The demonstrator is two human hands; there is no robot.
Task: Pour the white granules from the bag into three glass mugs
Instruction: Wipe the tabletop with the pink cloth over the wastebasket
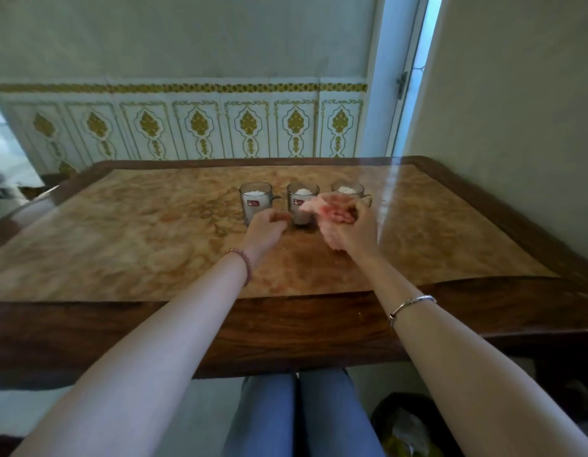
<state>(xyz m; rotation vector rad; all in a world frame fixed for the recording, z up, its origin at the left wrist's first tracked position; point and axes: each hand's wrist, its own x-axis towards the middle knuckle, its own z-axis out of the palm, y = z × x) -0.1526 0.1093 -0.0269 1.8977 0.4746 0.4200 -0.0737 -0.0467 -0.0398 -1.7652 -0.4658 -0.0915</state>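
Note:
Three glass mugs stand in a row on the table: the left mug [255, 201], the middle mug [302, 202] and the right mug [347, 191]. Each holds white granules, and the left and middle ones show red labels. My right hand [350, 227] grips a crumpled, pinkish plastic bag [332, 211] just in front of the middle and right mugs, partly hiding them. My left hand [268, 229] hovers between the left and middle mugs, fingers loosely curled with nothing in them.
The wooden table [154, 225] has a patterned marble-like top and a dark rim. A tiled wall with gold motifs [200, 127] runs behind it. A door frame [401, 87] stands at the back right. A dark bag [401, 423] lies on the floor by my legs.

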